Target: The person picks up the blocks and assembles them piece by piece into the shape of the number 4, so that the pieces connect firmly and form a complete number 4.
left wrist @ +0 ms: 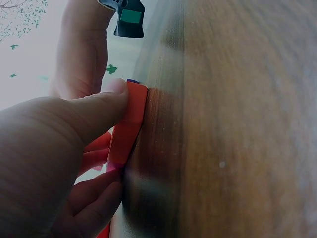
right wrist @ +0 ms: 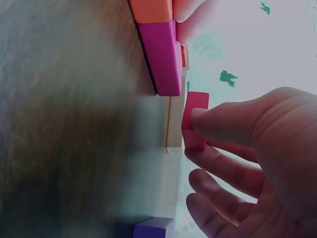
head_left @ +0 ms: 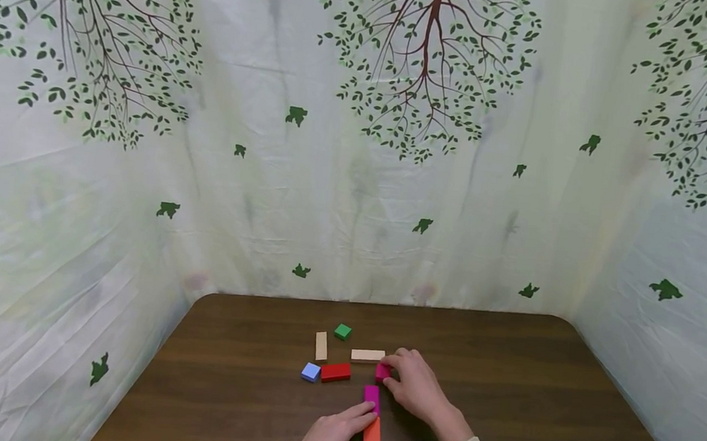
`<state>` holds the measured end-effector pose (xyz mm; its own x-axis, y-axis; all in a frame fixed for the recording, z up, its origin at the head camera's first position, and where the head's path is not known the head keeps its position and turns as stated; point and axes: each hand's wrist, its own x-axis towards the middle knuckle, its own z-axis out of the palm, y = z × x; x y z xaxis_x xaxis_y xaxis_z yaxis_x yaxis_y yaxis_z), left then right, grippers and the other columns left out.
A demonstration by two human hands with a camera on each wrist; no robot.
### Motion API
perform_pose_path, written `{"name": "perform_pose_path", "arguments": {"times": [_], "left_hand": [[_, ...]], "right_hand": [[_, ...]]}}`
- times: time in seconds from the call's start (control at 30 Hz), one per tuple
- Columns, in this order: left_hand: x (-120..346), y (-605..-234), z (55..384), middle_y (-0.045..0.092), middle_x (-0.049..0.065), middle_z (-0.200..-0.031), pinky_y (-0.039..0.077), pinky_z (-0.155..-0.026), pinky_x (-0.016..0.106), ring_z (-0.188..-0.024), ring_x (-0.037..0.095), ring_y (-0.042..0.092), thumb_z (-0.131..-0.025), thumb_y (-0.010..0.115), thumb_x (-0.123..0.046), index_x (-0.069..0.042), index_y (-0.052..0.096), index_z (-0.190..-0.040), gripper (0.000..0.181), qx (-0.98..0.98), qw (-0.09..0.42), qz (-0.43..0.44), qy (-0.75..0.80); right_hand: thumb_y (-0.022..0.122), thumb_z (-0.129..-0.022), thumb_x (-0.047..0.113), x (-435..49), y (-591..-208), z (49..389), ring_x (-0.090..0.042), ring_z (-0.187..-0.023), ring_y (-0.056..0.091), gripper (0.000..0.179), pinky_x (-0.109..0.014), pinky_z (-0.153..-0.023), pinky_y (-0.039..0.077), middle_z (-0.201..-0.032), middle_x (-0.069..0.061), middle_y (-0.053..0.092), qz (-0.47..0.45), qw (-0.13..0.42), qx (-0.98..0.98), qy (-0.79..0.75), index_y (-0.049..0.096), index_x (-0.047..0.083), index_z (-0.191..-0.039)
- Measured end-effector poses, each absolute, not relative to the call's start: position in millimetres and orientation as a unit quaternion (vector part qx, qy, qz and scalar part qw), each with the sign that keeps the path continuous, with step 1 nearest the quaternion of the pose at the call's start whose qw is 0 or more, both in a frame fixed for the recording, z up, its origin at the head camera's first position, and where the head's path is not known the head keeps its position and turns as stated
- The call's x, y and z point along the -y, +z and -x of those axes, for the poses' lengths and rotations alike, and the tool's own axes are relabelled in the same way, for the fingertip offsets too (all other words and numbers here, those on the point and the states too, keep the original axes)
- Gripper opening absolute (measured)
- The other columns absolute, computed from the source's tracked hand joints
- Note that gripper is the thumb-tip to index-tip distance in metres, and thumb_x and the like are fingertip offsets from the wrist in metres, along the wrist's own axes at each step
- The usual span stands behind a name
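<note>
My left hand (head_left: 332, 437) grips an orange block (head_left: 373, 435), thumb at its near end and fingertips along its far part. End to end with it lies a magenta block (head_left: 371, 394), close to those fingertips. Between thumb and fingers my right hand (head_left: 417, 385) pinches a small pink-red block (right wrist: 194, 121), which shows above the table's surface in the right wrist view. The hand's other fingers curve loosely beside it. Just behind this block is a pale wooden block (head_left: 368, 356), lying flat.
Farther left on the brown table (head_left: 234, 394) are a red block (head_left: 335, 373), a blue block (head_left: 310, 372), another pale wooden block (head_left: 321, 346) and a green block (head_left: 343, 332). A dark purple block (right wrist: 150, 231) shows low in the right wrist view. Leaf-printed cloth (head_left: 352, 234) hangs behind.
</note>
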<state>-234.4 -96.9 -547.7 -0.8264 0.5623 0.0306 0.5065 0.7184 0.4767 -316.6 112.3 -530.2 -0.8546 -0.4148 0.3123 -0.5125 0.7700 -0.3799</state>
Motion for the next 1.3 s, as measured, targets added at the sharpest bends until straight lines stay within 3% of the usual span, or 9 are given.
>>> {"name": "perform_pose_path", "arguments": {"times": [0.47,1.3], "left_hand": [[96.8,-548.7,231.9,0.052,-0.008,-0.148,0.053,-0.092,0.041,-0.127,0.009,0.054,-0.092,0.065,-0.056,-0.02,0.06,-0.143,0.062,-0.924,0.044,-0.3,0.233],[98.7,-549.1,231.5,0.051,-0.008,-0.149,0.052,-0.093,0.038,-0.128,0.008,0.053,-0.093,0.065,-0.055,-0.019,0.059,-0.143,0.062,-0.924,0.032,-0.303,0.229]], "right_hand": [[0.079,-0.086,0.014,-102.8,-533.2,315.8,-0.015,-0.083,0.06,0.026,-0.033,-0.073,0.052,-0.094,0.005,0.06,-0.277,0.078,0.922,0.259,0.075,0.012,-0.112],[0.074,-0.089,0.012,-95.5,-541.8,319.6,-0.011,-0.08,0.057,0.018,-0.032,-0.072,0.049,-0.095,0.004,0.061,-0.279,0.085,0.919,0.265,0.076,0.013,-0.107]]}}
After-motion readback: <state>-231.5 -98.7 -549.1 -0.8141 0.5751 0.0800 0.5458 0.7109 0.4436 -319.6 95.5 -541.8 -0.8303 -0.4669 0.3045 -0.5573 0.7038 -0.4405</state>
